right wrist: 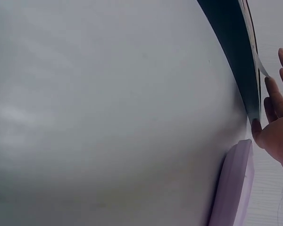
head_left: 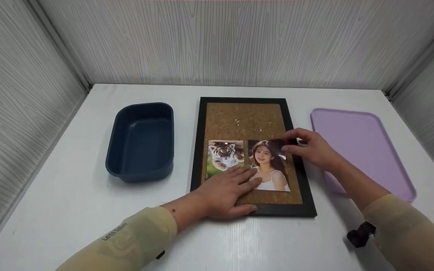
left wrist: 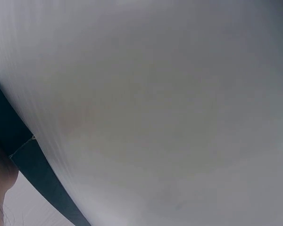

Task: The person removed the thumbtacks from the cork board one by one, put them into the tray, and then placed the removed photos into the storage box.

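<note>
White tabletop bears a black-framed rectangular cork board; left hand lies flat, near left; right hand pinches the far right corner of a glossy portrait photo.

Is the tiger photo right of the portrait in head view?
No, the tiger photo lies left of the portrait on the corkboard.

1. Dark lettering on the pale sleeve of the left arm appears to read "Lets Slim"; its last letters are blurred, so the ending is uncertain.
2. The words stand in a single line, slanting up toward the sleeve's cuff, above a faint curled print.
3. The lettering lies nearer the left edge of the table than the right.
</note>
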`<state>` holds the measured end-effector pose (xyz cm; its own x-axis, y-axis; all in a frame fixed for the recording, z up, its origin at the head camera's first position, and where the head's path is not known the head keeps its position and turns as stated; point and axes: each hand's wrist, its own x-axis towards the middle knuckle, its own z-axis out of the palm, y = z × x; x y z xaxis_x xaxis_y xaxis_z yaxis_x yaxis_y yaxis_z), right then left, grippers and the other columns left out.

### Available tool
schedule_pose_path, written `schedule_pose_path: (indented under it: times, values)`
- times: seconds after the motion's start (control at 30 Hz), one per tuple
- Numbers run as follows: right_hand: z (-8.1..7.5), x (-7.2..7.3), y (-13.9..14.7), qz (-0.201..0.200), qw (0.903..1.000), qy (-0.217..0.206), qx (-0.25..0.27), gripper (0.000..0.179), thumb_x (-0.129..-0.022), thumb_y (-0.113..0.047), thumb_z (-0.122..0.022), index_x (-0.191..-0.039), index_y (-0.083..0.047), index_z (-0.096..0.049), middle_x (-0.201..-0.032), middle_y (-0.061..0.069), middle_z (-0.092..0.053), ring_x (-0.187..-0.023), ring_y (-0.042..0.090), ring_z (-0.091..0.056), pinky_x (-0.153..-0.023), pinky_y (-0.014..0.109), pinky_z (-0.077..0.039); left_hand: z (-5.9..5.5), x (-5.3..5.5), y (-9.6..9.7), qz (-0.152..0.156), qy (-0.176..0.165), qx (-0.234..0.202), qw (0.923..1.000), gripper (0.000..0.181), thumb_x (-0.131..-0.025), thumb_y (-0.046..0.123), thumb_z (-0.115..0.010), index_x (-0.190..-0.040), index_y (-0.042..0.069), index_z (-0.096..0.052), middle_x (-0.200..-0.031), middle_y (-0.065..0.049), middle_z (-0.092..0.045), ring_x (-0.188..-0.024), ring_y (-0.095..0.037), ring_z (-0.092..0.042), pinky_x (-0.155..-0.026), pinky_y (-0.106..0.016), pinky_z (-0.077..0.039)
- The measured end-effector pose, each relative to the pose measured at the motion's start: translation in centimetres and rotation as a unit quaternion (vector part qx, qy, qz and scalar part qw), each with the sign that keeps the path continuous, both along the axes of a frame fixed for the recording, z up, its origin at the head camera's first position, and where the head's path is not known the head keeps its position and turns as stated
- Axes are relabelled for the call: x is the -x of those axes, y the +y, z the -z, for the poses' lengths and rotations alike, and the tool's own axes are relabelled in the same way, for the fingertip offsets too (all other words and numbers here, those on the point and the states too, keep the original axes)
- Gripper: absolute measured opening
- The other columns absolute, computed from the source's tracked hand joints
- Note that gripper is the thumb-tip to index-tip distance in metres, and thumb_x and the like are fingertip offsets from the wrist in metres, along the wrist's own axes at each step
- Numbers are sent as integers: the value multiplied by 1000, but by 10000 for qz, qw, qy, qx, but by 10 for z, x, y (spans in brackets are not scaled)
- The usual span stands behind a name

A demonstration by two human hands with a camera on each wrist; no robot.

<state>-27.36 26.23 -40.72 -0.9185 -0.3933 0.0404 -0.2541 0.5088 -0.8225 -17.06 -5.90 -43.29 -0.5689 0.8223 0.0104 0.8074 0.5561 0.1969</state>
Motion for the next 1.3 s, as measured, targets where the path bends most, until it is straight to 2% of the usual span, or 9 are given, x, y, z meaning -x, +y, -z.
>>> schedule_pose_path:
  times: [0.23, 0.5, 0.73, 1.0, 1.3]
  values:
    - [-4, -2, -5, -4, 9997, 35, 226, 31, -99, -18, -78, -128, -7, -73, -119, 14, -70, -116, 28, -61, -107, 49, -42, -1, 0, -1, -15, -69, 41, 10000, 80, -108, 68, -30, -170, 18, -28, -175, -11, -22, -162, -29, -17, -131, -40, -10]
    - [-10, -5, -9, 62, 9990, -1, 450, 36, -98, -15, -79, -130, -3, -69, -123, 13, -70, -124, 32, -60, -109, 47, -45, -2, 0, -1, -7, 3, 26, 10000, 79, -108, 66, -33, -170, 17, -29, -175, -10, -22, -162, -29, -18, -131, -40, -11]
    - [-9, -10, -10, -24, 9958, -267, 880, 46, -98, -10, -78, -138, 4, -59, -132, 17, -68, -122, 31, -64, -93, 24, -56, -1, -1, 0, 6, 115, -16, 9999, 77, -108, 65, -36, -169, 17, -31, -175, -10, -25, -161, -28, -22, -131, -41, -13]
    - [-6, -15, -9, 6, 9923, -785, 959, 51, -98, -20, -80, -143, -8, -60, -135, 16, -58, -126, 33, -62, -88, 32, -61, -1, -1, -1, -3, 28, 12, 10000, 78, -109, 66, -34, -170, 17, -28, -175, -12, -22, -162, -29, -18, -131, -40, -11]
    - [-3, -25, -1, -100, 9906, -907, 1021, 49, -98, -13, -79, -141, -2, -59, -137, 20, -60, -122, 27, -65, -90, 31, -61, -1, -1, 0, -19, 50, 20, 10000, 78, -109, 65, -33, -170, 17, -28, -175, -12, -23, -161, -29, -19, -131, -40, -9]
